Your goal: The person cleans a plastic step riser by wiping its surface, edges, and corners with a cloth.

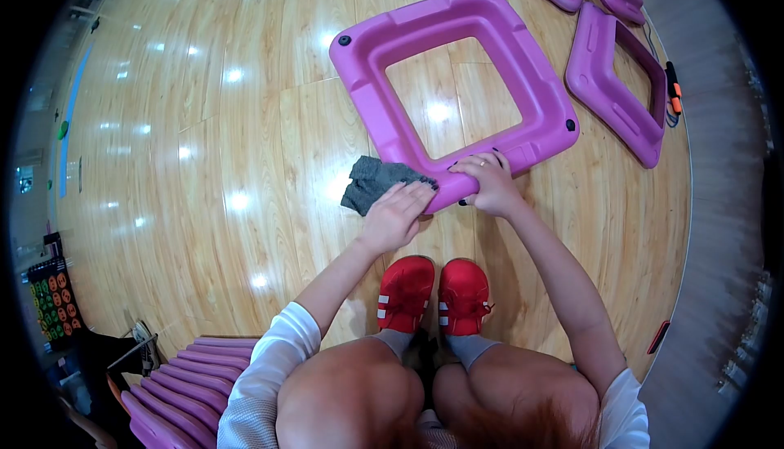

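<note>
Knees x2 [347,396]; touching 1 gray cloth [370,179] w/ L hand [398,215], can't tell grip; gripping 1 purple sq. frame [371,93] w/ R hand [490,185].

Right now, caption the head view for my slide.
Left hand on gray cloth at the near corner of a purple frame, right hand gripping its edge.

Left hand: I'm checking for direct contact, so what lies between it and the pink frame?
The head view shows a gray cloth between the left hand and the pink frame at its near corner; whether any skin touches the frame is unclear.
</note>
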